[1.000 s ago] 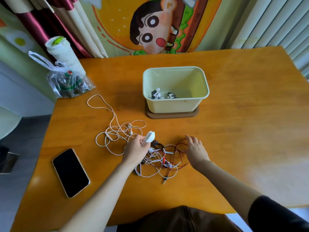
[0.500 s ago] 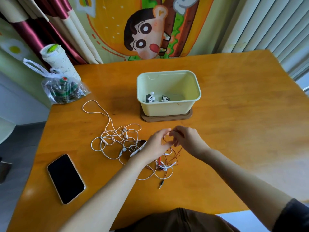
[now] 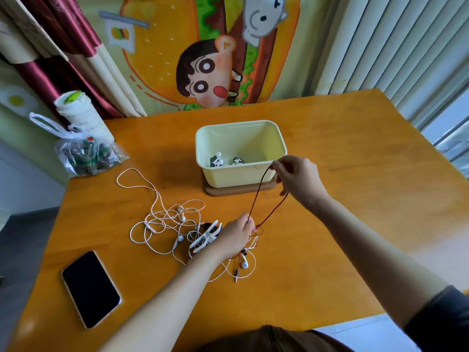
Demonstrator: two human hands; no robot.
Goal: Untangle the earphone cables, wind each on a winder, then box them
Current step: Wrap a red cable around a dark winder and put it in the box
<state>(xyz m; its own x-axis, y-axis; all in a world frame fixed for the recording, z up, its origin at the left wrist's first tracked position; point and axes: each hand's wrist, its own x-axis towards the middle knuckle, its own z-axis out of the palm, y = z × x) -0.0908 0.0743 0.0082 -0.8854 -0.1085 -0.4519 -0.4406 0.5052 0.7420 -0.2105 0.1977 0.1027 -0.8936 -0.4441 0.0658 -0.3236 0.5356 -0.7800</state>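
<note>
On my feed an orange-brown wooden table (image 3: 355, 153) fills most of the view. Behind its far edge hangs a cartoon banner (image 3: 210, 72) showing a boy inside a burger. Left of the banner I see maroon and cream curtains (image 3: 76, 62). To its right are white vertical blinds (image 3: 390, 47), with a strip of bright window (image 3: 454, 118) at their edge. Daylight washes out the table's right side. Dark grey floor (image 3: 25, 250) shows at the lower left.
</note>
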